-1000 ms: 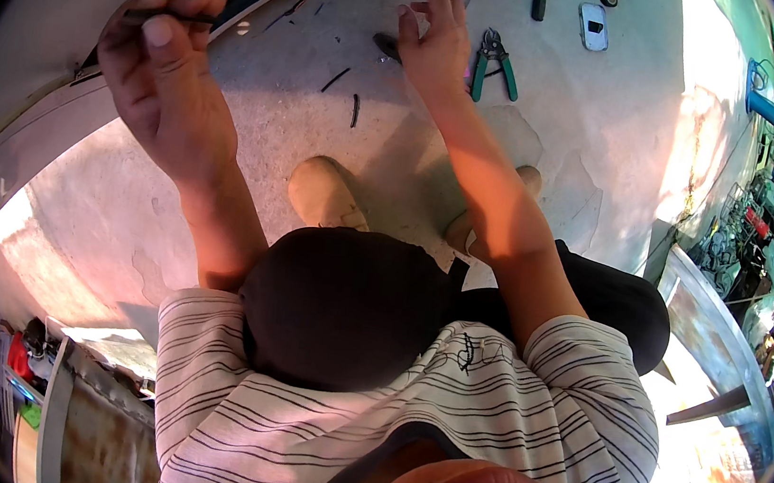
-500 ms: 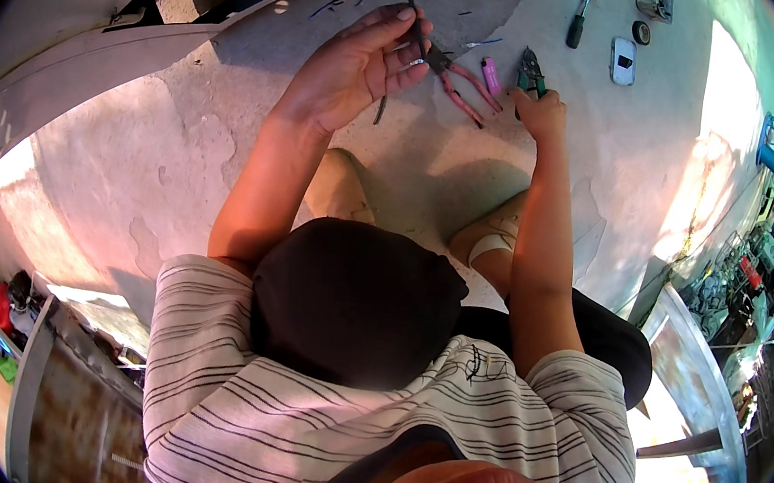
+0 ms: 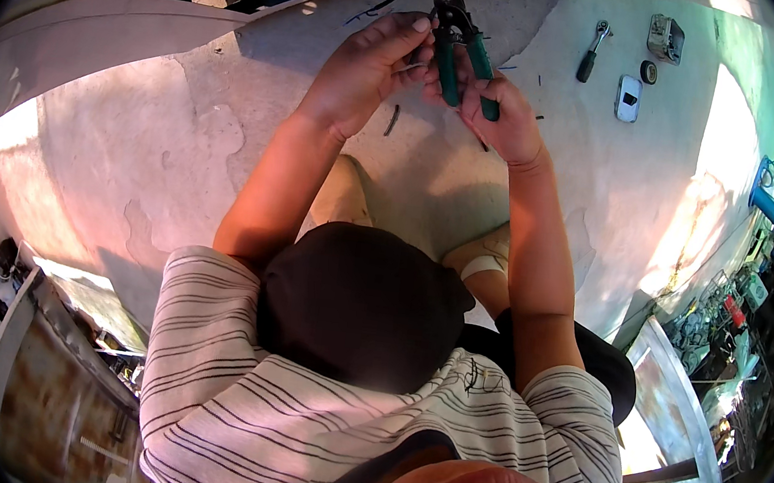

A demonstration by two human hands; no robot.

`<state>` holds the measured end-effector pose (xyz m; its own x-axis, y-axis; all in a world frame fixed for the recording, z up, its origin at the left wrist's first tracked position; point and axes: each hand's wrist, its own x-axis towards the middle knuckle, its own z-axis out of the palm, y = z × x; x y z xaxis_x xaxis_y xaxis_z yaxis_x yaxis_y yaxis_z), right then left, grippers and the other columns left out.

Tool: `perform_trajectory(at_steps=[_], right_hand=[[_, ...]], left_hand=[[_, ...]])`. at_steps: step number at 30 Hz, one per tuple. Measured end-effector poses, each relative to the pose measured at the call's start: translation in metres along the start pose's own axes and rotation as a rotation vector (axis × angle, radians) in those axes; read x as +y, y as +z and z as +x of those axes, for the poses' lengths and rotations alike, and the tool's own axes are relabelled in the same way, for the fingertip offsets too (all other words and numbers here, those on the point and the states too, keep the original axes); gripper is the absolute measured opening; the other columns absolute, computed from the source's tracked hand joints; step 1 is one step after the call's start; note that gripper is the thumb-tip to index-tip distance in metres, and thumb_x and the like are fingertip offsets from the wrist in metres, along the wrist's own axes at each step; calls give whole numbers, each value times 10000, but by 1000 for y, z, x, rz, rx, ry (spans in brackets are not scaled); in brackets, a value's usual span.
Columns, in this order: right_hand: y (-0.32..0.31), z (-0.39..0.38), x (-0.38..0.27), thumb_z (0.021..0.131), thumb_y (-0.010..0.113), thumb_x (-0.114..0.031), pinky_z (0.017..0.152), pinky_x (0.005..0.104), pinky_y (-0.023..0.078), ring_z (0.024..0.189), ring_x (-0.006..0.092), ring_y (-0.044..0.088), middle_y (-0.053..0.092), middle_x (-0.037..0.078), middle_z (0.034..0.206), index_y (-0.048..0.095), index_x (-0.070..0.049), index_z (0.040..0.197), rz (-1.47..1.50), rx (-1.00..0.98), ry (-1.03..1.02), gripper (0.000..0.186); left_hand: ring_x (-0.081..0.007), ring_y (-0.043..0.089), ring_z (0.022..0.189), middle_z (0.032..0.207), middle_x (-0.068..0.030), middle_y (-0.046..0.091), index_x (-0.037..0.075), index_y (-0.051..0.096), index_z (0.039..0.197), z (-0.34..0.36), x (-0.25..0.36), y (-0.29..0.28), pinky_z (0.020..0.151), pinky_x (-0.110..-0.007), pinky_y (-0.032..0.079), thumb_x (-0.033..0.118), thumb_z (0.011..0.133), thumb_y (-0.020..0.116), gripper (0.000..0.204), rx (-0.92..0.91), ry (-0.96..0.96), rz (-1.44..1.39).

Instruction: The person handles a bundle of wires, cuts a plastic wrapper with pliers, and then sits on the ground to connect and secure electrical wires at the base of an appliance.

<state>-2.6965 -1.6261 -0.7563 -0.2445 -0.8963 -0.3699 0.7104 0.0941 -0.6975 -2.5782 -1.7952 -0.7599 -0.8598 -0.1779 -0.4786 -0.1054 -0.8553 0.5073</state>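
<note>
My right hand (image 3: 508, 120) grips green-handled wire strippers (image 3: 478, 58), their dark jaws pointing up and away from me. Close beside the jaws, my left hand (image 3: 361, 69) has thumb and fingers pinched on a thin wire (image 3: 413, 65); a pale length of it shows below the fingers. Whether the jaws touch the wire I cannot tell. Beneath my right hand, pliers with reddish handles (image 3: 476, 131) lie on the floor, mostly hidden. A short black strip (image 3: 392, 120) rests on the floor below my left hand.
Farther right on the concrete floor (image 3: 569, 148) are a ratchet wrench (image 3: 588, 62), a small white device (image 3: 628, 99), a black roll (image 3: 649, 73) and a metal box (image 3: 666, 40). A pale panel edge (image 3: 144, 28) runs along the far left. Piled clutter (image 3: 729, 300) lines the right side.
My right hand has lifted the wire strippers off the floor and brought them left to my left hand. The black strip now lies apart from the left hand, and the pink lighter is out of sight.
</note>
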Motion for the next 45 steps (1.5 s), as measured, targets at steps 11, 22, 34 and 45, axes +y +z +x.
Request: perform_trajectory(at_steps=[11, 22, 34, 45], right_hand=[[39, -2, -22, 874, 606, -143, 930, 298, 444, 1046, 147, 556, 595, 34, 1073, 497, -57, 1343, -433, 42, 134, 489], [40, -1, -37, 849, 602, -194, 908, 289, 449, 997, 137, 550, 571, 20, 1060, 510, -93, 1356, -668, 50, 181, 525], [33, -1, -37, 835, 603, -228, 841, 290, 456, 913, 158, 565, 581, 42, 960, 529, -119, 1343, -905, 59, 154, 525], [32, -4, -31, 861, 650, -327, 793, 330, 455, 853, 214, 558, 580, 87, 909, 505, -77, 1328, -1019, 97, 186, 549]], left_hand=[[-89, 609, 844, 914, 24, 647, 98, 657, 1058, -19, 18, 10, 805, -248, 485, 234, 954, 648, 171, 137, 143, 200], [-65, 545, 769, 865, 28, 649, 78, 689, 972, -16, 19, 1, 758, -214, 439, 212, 926, 685, 142, 134, 229, 314], [-78, 574, 835, 912, 8, 685, 37, 707, 1044, -19, 17, -1, 807, -235, 449, 192, 867, 752, 240, 237, 273, 418], [-80, 556, 819, 873, 13, 663, 14, 710, 1046, -21, 11, -4, 792, -234, 445, 200, 860, 764, 269, 258, 240, 445]])
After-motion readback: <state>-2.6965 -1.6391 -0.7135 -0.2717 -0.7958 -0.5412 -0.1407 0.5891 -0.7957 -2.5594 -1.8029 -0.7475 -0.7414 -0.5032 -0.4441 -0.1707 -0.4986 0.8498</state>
